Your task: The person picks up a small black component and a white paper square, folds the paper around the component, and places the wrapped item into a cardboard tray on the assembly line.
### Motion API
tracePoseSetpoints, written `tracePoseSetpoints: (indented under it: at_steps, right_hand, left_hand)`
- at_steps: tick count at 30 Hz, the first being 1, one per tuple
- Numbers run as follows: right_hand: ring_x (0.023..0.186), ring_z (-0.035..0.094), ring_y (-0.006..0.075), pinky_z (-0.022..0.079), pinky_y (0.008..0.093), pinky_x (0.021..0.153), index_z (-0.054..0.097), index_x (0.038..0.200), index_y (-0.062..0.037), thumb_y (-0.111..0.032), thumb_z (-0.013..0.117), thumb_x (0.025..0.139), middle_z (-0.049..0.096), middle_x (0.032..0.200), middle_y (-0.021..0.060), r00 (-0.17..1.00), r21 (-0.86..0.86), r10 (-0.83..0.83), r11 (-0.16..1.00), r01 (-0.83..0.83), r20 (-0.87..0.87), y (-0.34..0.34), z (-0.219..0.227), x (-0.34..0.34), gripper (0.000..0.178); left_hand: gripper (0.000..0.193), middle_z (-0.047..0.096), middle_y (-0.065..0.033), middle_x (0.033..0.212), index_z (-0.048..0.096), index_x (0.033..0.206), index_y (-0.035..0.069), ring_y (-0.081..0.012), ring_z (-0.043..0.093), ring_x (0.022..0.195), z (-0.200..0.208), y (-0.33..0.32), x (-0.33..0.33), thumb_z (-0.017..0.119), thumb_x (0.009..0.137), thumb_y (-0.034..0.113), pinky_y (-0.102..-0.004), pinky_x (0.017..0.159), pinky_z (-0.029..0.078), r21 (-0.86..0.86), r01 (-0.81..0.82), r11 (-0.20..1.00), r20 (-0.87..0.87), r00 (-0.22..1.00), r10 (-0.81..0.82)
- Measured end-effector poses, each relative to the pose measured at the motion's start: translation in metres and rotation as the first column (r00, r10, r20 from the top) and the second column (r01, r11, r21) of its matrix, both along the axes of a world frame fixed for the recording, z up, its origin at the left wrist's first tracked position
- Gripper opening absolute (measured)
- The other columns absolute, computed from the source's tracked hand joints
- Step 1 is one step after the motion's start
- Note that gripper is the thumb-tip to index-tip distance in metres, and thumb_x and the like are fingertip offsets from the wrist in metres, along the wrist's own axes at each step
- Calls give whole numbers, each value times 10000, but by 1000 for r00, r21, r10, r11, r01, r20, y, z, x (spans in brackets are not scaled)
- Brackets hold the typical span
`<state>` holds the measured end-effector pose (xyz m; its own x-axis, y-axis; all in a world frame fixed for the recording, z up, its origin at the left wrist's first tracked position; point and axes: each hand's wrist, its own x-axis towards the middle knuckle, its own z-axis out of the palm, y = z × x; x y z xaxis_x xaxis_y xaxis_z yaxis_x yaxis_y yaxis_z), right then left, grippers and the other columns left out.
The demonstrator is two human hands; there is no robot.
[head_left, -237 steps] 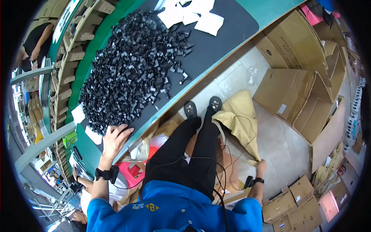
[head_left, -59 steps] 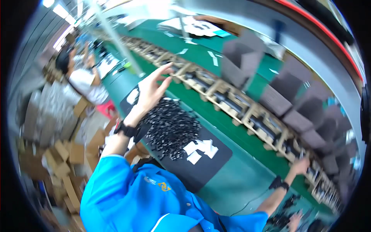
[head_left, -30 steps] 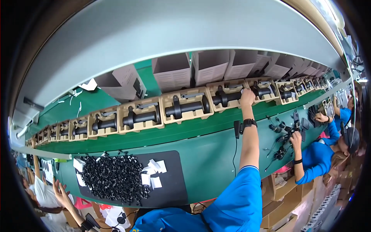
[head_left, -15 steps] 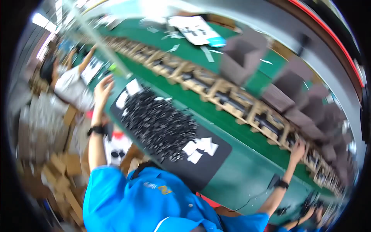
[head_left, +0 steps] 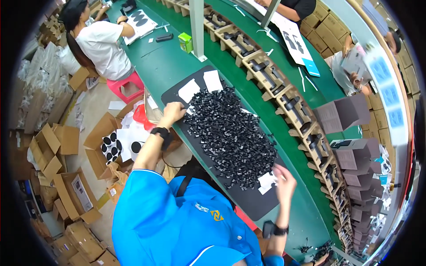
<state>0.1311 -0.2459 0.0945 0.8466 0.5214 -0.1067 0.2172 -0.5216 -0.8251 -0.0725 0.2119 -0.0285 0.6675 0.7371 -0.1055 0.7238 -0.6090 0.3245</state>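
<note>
A broad heap of small black plastic parts lies on a dark grey mat. My left hand is at the mat's left edge, its fingers curled; anything in them is hidden. My right hand hovers by the heap's lower right side, beside some small white paper slips. Its fingers reach out somewhat apart, slightly blurred, and nothing shows clearly between them. Larger white papers rest at the heap's far end.
Beyond the mat runs a row of brown moulded trays holding black parts. Grey-brown open boxes stand behind them. A metal post rises at the far end. Co-workers sit left and across. Cartons cover the floor at left.
The view has turned and shifted. My right hand has left the tray row and come back to the heap. My left hand has come down to the mat's edge, its fingers now curled.
</note>
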Motion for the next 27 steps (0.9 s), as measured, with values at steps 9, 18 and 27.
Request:
tracePoseSetpoints:
  at_steps: [9, 18, 27]
  right_hand:
    - [1067, 531, 252, 415, 388, 943, 620, 1027, -45, -48, 551, 753, 599, 1099, 80, 480, -148, 654, 668, -729, 585, 352, -69, -56, 283]
    - [1024, 496, 236, 314, 449, 1021, 571, 1162, -137, -79, 520, 783, 557, 1060, 58, 129, -684, 907, 390, -616, 401, 401, -106, -40, 387]
    - [1019, 508, 251, 367, 404, 976, 561, 1187, -108, -28, 536, 756, 547, 1121, 77, 421, -465, 780, 618, -634, 462, 368, -83, -17, 439]
  left_hand:
    - [402, 640, -127, 864, 627, 1028, 65, -355, 609, 816, -8, -23, 32, 712, 691, 268, -436, 729, 506, 42, -214, 976, 200, 959, 202]
    - [361, 657, -65, 823, 672, 991, 113, -280, 636, 810, -4, 11, 25, 726, 693, 309, -377, 714, 500, -518, -300, 801, 44, 926, 375]
    - [299, 664, -55, 784, 703, 949, 113, -248, 652, 776, 1, 20, 21, 689, 732, 318, -364, 674, 502, -602, -229, 765, 94, 931, 353]
